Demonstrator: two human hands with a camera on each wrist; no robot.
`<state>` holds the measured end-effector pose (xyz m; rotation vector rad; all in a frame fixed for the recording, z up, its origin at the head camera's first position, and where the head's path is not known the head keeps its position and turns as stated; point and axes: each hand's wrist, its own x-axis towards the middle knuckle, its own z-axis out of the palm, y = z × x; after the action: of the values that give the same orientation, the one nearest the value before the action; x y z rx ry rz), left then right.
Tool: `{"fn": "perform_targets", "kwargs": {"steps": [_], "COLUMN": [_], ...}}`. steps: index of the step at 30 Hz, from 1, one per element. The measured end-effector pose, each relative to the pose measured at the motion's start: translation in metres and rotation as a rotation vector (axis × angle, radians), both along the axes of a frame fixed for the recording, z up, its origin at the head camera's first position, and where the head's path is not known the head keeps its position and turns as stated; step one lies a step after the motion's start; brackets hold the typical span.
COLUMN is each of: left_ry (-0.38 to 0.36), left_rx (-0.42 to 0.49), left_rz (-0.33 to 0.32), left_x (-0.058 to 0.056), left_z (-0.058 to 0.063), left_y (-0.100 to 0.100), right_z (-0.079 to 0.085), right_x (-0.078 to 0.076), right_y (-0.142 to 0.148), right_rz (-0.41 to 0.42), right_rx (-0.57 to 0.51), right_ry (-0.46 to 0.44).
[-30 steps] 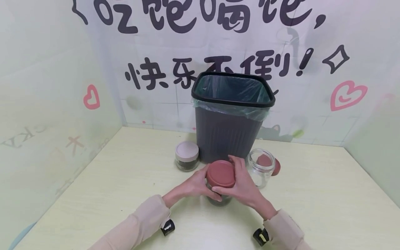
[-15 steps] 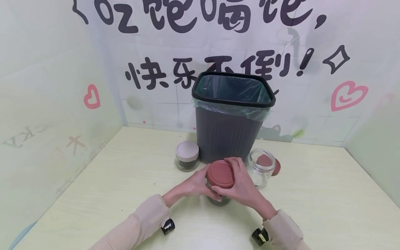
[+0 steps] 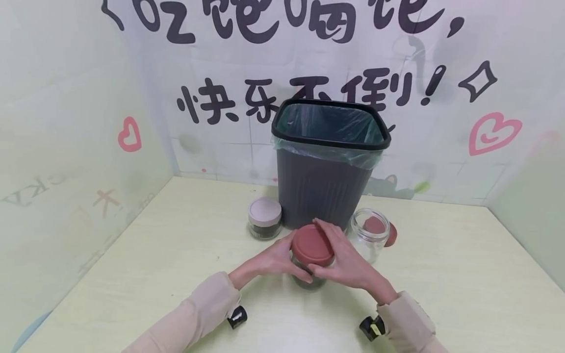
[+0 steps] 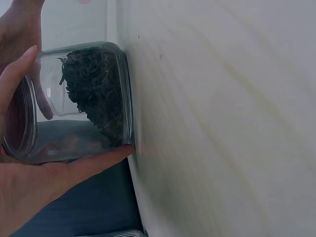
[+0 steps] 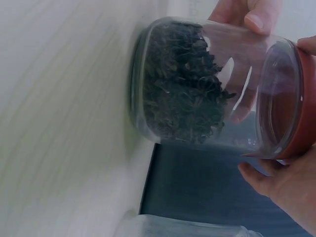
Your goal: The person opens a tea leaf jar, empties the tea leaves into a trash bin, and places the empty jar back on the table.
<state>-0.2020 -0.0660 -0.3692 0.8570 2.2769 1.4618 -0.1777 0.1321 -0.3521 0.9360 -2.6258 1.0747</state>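
Observation:
A clear glass jar with dark, curled dried leaves inside stands on the table, upright in the head view. On its mouth sits a brick-red lid. My left hand grips the glass body, thumb on the near side and fingers along the other, as the left wrist view shows. My right hand is curled round the right side of the lid, with its thumb at the near edge and its fingers at the far edge. The jar's lower front shows below the hands.
Behind the jar stands a dark bin with a plastic liner. A short jar with a pale lid is left of it. At right, an open glass jar stands in front of a red lid. Printed cloth walls enclose the table.
My right fingertips have slid leftward along the lid's far edge, while the right thumb and wrist have shifted slightly right. My left hand and the jar stay in place.

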Motion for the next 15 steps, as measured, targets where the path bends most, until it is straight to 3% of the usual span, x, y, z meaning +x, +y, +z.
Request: {"fn": "perform_targets", "kwargs": {"steps": [4,9,12,15], "left_ry": [-0.001,0.01,0.014,0.008], "left_rx": [0.01,0.007,0.007,0.01], "left_rz": [-0.004,-0.004,-0.005,-0.007], "left_x": [0.0,0.0,-0.001,-0.001], "left_z": [-0.001,-0.001,-0.002,-0.002], "left_y": [0.0,0.001,0.001,0.001], "right_z": [-0.005,-0.012,-0.015,-0.015], "right_x": [0.004,0.008,0.007,0.006], "right_y": [-0.007,-0.016,-0.018,-0.018], "right_rz": [-0.121,-0.282,-0.293,-0.266], "right_rx": [-0.028,-0.051,-0.058,-0.058], "right_ry": [0.014,0.132,0.199,0.207]}}
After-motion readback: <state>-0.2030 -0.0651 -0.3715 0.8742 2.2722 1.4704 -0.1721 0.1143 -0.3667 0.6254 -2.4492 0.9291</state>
